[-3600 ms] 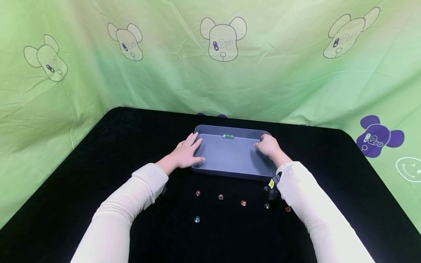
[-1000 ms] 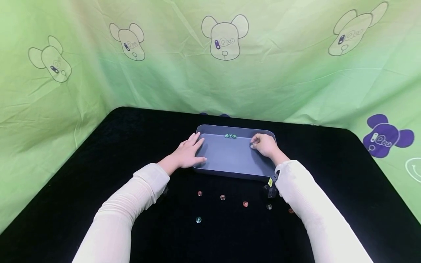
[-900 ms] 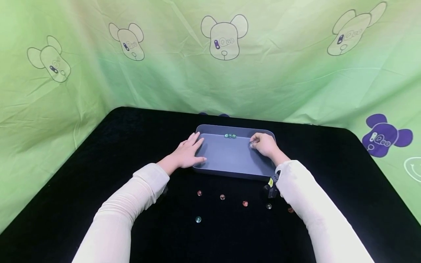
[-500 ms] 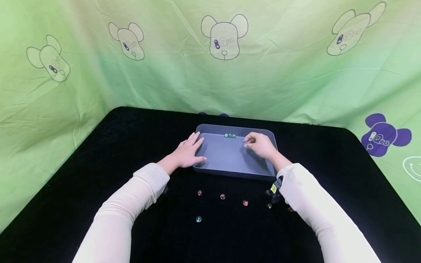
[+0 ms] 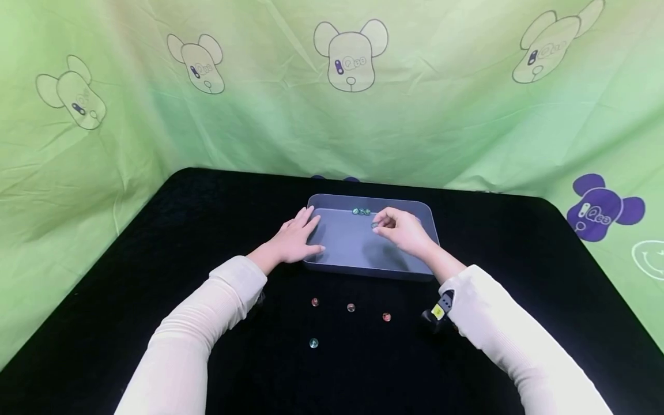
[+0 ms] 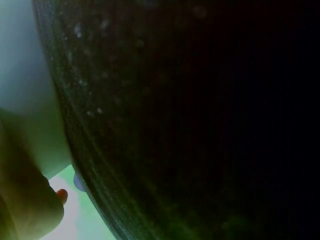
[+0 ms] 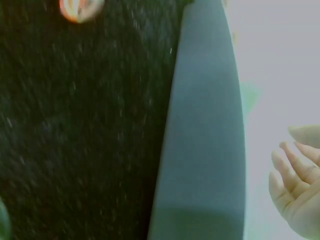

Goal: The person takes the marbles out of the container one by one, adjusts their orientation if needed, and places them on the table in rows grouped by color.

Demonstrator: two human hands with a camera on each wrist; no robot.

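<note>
R hand [image 5: 407,230] pinches a small round glass marble [image 5: 374,225] btwn thumb & fingers, over the R-far part of a grey-blue rectangular tray w/ low walls & rounded corners [image 5: 342,239]; the marble's exact colour, & whether it touches the tray floor, is too small to tell; L hand [image 5: 290,239] rests at the tray's L end, fingers spread, thumb over the near-L corner, nothing gripped; the two hands are well apart.

Three green glass marbles [image 5: 361,211] sit side by side in the tray, along the far wall, just L & far of the pinched one; on the black cloth-covered surface [image 5: 155,242], near side of the tray, lie three reddish glass marbles [image 5: 386,317] in a loose L-to-R row, the middle one paler; nearer still, below the row's L end, one blue-green glass marble [image 5: 313,343].

White sleeves [image 5: 181,340] on both arms; black wrist device w/ yellow label [image 5: 438,311] under the R cuff; light-green printed fabric backdrop [image 5: 270,115] on far side.
</note>
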